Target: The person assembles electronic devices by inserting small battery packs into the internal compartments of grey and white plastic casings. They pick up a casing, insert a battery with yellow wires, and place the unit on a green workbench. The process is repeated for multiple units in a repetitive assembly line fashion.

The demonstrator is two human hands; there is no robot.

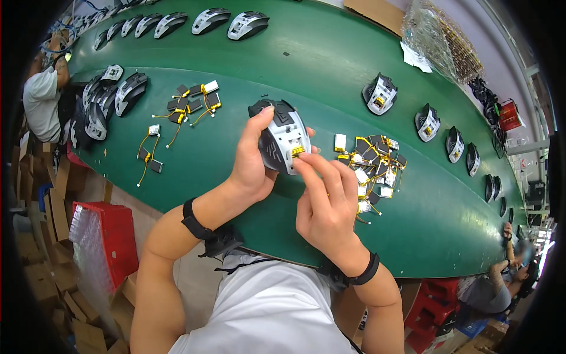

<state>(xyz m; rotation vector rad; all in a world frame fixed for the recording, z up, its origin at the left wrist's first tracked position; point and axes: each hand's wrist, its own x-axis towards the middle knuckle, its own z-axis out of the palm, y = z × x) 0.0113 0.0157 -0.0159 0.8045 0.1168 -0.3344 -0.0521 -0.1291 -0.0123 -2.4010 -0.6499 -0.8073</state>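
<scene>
Mouse shell (285,137): likely light, stiff; hold by sides.
Left hand (250,156): fingers clasp its sides.
Right hand (328,206): fingers narrow at near-end yellow part (297,151); grip unclear.

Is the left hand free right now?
No, the left hand holds a white-and-black mouse shell, its thumb on the shell's upper left.

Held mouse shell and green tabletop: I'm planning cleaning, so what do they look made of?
The mouse shell looks like hard plastic, satin black and grey, from its crisp moulded openings. The green tabletop may be rubber or vinyl: smooth, softly shiny.
</scene>
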